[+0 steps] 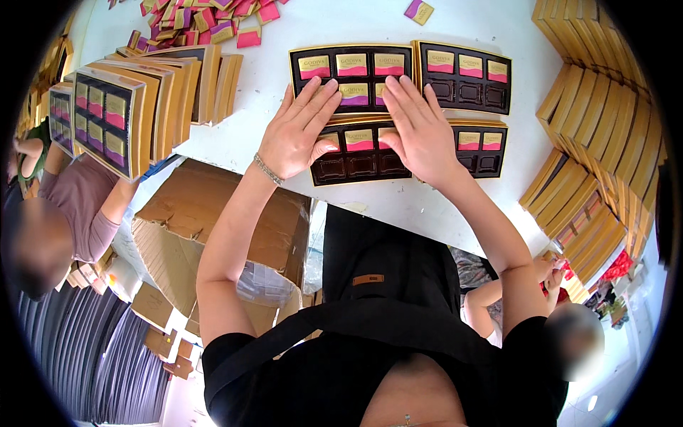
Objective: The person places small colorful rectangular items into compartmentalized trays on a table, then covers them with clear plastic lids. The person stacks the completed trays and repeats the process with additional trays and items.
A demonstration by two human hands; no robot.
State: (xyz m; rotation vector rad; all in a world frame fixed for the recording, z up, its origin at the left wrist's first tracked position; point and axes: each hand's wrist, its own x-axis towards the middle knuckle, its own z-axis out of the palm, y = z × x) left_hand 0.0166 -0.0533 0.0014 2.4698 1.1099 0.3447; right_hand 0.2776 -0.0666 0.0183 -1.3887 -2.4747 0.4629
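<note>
Four dark trays with gold edges lie in two rows on the white table. My left hand rests flat, fingers stretched, over the left end of the upper left tray. My right hand lies likewise over that tray's right end, its thumb over the lower left tray. A gold-and-purple wrapped piece shows between my hands; gold-and-pink pieces fill the row above. The upper right tray and lower right tray have pieces in their upper rows and bare lower compartments. My fingers hide some compartments.
Loose wrapped pieces are heaped at the far left; one piece lies alone at the back. Filled boxes stand on the left, stacked gold-edged trays on the right. A cardboard box is below the table edge. People sit on both sides.
</note>
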